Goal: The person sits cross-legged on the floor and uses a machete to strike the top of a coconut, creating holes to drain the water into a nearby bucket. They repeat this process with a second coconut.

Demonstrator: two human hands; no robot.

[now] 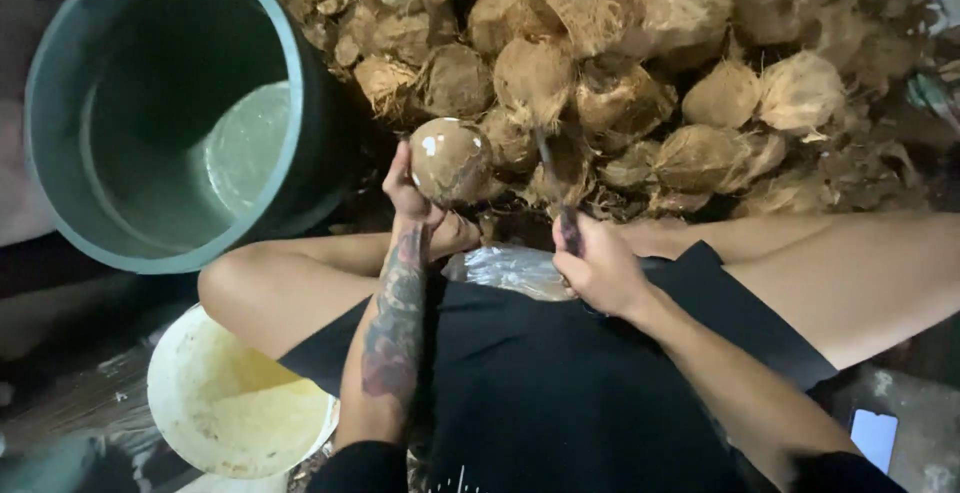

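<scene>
My left hand (412, 201) holds up a brown, mostly husked coconut (450, 159) with white nicks on its shell, just in front of my knees. My right hand (600, 268) grips the dark handle of a knife (556, 185) whose blade points away from me toward the pile, a little right of the coconut. The blade is not touching the coconut. I sit with bare knees spread, dark shorts between them.
A big heap of husked coconuts (620, 83) fills the ground ahead. A large dark green bucket (60, 73) with some liquid stands at the left. A white bowl (165, 373) sits below my left knee. A clear plastic bag (505, 271) lies on my lap, a phone (874, 437) at lower right.
</scene>
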